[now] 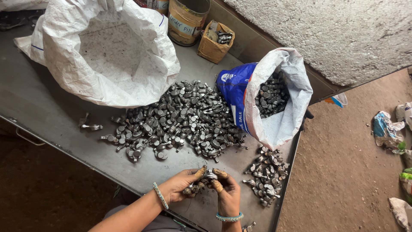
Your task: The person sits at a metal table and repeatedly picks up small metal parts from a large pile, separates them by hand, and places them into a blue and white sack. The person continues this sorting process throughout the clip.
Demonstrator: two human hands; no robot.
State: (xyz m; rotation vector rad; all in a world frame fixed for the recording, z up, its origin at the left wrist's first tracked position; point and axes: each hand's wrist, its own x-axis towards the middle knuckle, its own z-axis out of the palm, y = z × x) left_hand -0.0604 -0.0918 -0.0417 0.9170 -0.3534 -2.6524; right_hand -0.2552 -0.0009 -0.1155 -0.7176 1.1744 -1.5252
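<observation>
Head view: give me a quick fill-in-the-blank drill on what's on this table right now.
Both hands hold a cluster of small ____ parts.
The biggest pile lies between the large white sack and the ____-and-white bag.
Each wrist wears a ____.
The small cardboard box stands beside a ____ can.

Missing: metal; blue; bangle; round

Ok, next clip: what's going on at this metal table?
A person stands at a dark metal table, both hands together over its near edge. The left hand and right hand hold a few small grey metal parts between them. A large pile lies ahead, a smaller pile to the right. A blue-and-white sack holds more; a white sack lies open.
</observation>
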